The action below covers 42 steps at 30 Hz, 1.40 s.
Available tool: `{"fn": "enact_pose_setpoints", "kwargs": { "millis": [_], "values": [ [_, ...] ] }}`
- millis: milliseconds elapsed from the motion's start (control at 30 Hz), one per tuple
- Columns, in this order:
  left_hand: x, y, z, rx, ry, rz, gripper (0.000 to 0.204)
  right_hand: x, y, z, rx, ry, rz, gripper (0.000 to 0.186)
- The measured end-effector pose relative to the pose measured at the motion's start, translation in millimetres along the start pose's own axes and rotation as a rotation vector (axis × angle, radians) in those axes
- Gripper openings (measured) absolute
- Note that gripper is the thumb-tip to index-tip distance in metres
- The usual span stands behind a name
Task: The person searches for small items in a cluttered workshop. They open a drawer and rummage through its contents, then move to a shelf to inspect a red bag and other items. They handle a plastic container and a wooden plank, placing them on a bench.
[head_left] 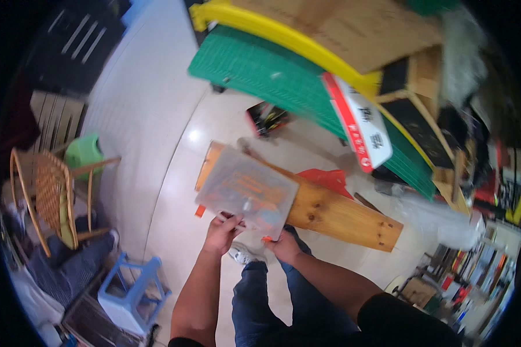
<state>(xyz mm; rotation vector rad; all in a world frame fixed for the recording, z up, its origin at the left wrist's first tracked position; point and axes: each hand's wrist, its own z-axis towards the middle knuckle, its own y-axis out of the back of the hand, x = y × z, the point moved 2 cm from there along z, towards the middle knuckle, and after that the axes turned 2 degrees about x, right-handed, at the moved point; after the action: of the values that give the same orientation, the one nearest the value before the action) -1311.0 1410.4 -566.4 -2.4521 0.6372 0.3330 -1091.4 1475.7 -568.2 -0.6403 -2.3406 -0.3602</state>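
Between both hands I hold a flat translucent plastic case (237, 179), with orange and blue shapes showing dimly through its lid. My left hand (223, 231) is closed on the near edge, beside an orange latch (200, 211). At the near right corner my right hand (283, 247) grips the case, its fingers next to another orange latch (267, 239). The case is above a wooden bench or plank (341, 220) and covers part of it. What exactly lies inside is too blurred to make out.
Ahead stands a green shelf with a yellow edge (272, 72), a red and white sign (362, 124) hanging from it. A red and black box (267, 118) and red bag (330, 180) are on the floor. To the left are a wicker chair (55, 196) and blue stool (130, 295).
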Motion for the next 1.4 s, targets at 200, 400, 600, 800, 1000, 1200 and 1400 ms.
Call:
{"fn": "enact_pose_setpoints", "kwargs": {
  "millis": [200, 400, 600, 800, 1000, 1200, 1400],
  "values": [
    [-12, -21, -52, 0.038, -0.018, 0.022, 0.015, 21, 0, -68, 0.152, 0.083, 0.245, 0.065],
    [-3, -54, -172, 0.199, -0.094, 0.112, 0.025, 70, -21, -210, -0.292, 0.074, 0.153, 0.094],
    [22, -120, -254, 0.435, 0.096, 0.516, 0.023, 56, -40, -371, -0.699, 0.375, 0.137, 0.131],
    [61, -181, -338, 0.714, 0.340, 0.907, 0.021, 32, -125, -487, -0.979, 0.129, 0.255, 0.112],
    [194, -202, -417, 0.842, 0.527, 1.106, 0.024, -37, -218, -601, -1.387, -0.021, 0.425, 0.111],
    [324, -168, -541, 0.939, 0.722, 1.175, 0.028, -105, -358, -731, -1.614, 0.010, 0.608, 0.110],
    [457, -80, -707, 1.171, 0.940, 1.344, 0.031, -190, -507, -848, -1.832, 0.766, 1.847, 0.083]
  ]
}}
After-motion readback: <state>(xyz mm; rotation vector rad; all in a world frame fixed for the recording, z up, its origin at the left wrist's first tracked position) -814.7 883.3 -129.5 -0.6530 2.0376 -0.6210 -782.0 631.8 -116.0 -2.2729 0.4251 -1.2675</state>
